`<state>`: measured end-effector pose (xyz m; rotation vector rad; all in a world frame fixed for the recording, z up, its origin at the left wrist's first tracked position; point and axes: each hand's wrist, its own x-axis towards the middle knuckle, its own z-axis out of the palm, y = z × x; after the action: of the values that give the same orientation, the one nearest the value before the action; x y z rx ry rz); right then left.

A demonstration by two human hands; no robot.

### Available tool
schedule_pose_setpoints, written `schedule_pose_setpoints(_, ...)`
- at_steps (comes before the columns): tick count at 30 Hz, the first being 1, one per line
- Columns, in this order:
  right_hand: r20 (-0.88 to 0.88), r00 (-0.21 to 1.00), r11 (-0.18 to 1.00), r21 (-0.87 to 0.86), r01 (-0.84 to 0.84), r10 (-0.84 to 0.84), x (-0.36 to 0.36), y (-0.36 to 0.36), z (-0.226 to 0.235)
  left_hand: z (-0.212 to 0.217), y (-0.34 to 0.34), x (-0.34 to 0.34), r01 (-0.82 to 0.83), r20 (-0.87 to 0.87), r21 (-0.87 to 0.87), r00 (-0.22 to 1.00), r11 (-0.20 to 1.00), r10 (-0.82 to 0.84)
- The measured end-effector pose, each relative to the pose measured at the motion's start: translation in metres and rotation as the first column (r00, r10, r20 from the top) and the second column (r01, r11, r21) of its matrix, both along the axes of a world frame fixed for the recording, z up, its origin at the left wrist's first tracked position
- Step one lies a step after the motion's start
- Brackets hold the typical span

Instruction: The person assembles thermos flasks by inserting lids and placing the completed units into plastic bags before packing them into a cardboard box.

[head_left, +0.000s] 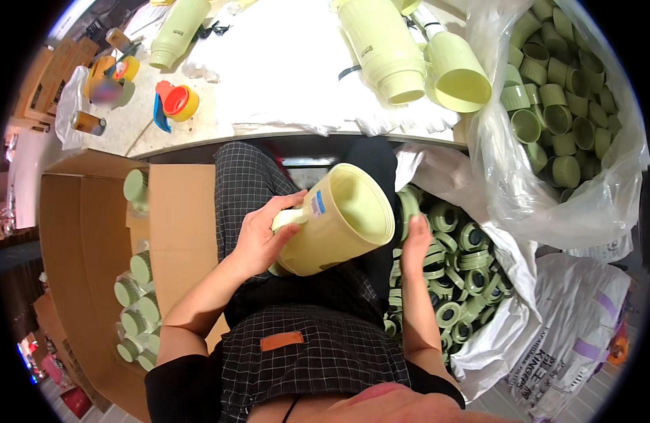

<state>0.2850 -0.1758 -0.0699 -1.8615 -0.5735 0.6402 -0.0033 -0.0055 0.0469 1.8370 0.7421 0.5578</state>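
In front of my lap, my left hand (pixel 263 233) is wrapped round the handle of a pale green plastic jug body (pixel 307 243). The jug is tilted, its wide open mouth facing up and to the right, and a small blue-and-white sticker sits near the handle. To its right, my right hand (pixel 416 243) grips a green ring-shaped plastic part (pixel 409 206) at the edge of a white sack (pixel 511 282). Its thumb shows against the ring, while the other fingers are mostly hidden. Several similar green collars (pixel 473 259) with dark centres fill the sack.
A clear plastic bag (pixel 490 176) of green cups stands at the right. On the table (pixel 226 127) ahead are pale green flasks (pixel 381 53) and a yellow tape roll (pixel 185 103). An open cardboard box (pixel 78 261) at the left holds green-capped items (pixel 133 323).
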Motion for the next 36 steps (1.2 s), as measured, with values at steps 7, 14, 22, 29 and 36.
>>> schedule_pose_setpoints(7,0.610,0.560,0.611,0.152,-0.777,0.560,-0.033,0.058,0.135,-0.016,-0.005,-0.011,0.070,0.114,0.026,0.991,0.997,-0.072)
schedule_pose_setpoints(14,0.633,0.530,0.594,0.134,-0.793,0.565,-0.040,0.041,0.131,-0.015,-0.002,-0.021,0.097,0.126,-0.155,0.989,0.983,-0.077)
schedule_pose_setpoints(22,0.305,0.756,0.795,-0.006,-0.606,0.579,-0.053,0.077,0.147,0.019,-0.054,0.000,0.077,-0.274,0.103,0.961,0.992,-0.046)
schedule_pose_setpoints(29,0.413,0.632,0.672,0.065,-0.738,0.655,-0.048,0.065,0.150,-0.005,-0.035,-0.018,-0.114,-0.086,0.079,0.989,0.990,0.120)
schedule_pose_setpoints(36,0.110,0.838,0.814,0.197,-0.546,0.535,0.074,0.130,0.153,0.000,-0.043,-0.025,-0.021,-0.065,0.155,0.997,0.988,0.032)
